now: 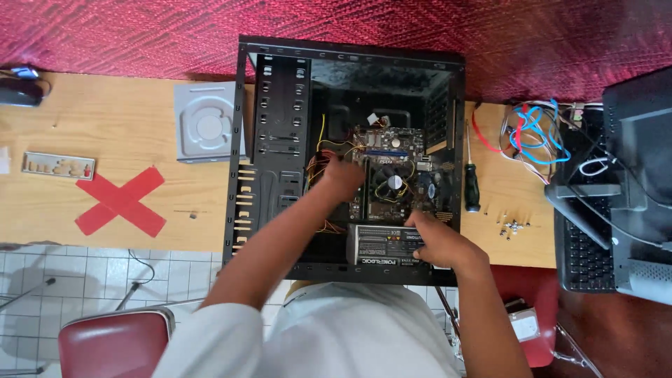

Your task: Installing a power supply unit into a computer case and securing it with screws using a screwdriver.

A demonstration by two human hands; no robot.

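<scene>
An open black computer case [280, 140] lies on its side on the wooden table [119, 126]. Inside it sit a motherboard [392, 157] with a round cooler fan [395, 183] and a grey power supply [381, 245] at the near edge. My left hand [341, 178] reaches into the case beside the motherboard's left edge, among yellow and orange wires [323, 150]; its fingers are closed, and what they grip is hidden. My right hand [437, 234] rests on the power supply's right end, fingers curled over it.
A grey optical drive [205, 122] lies left of the case. A metal port shield [57, 166] and a red tape cross [120, 201] are farther left. A screwdriver [472, 178], loose screws [511, 225], coloured cables [535, 136], a keyboard [584, 245] and monitor [640, 175] are right.
</scene>
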